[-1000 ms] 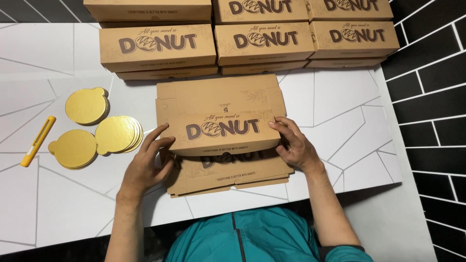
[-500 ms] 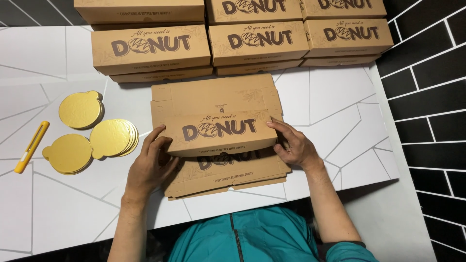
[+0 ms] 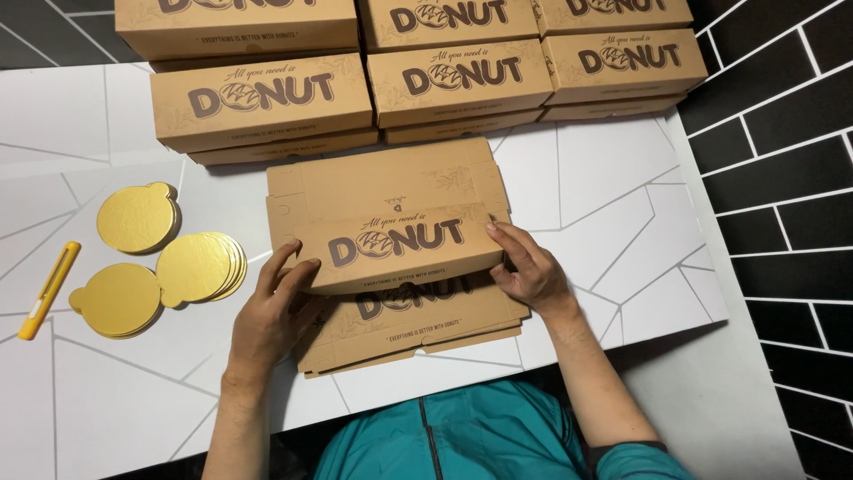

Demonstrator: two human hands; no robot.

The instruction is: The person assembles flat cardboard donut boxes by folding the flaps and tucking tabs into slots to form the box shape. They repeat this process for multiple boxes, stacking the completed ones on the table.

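jacket (image 3: 462, 440): teal, dark front zip | sleeves: pushed up, dark cuff on right | forearms, hands bare

Open tabletop (image 3: 613, 213) lies right of the half-folded box (image 3: 391, 222), up to the black tiled wall (image 3: 782, 160). Assembled boxes (image 3: 355, 80) block the far side. Gold discs (image 3: 164, 262) and a yellow cutter (image 3: 49, 289) obstruct the left.

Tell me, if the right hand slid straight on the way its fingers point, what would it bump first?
The right hand points up-left, already touching the half-folded box; it would probably just press further into that.
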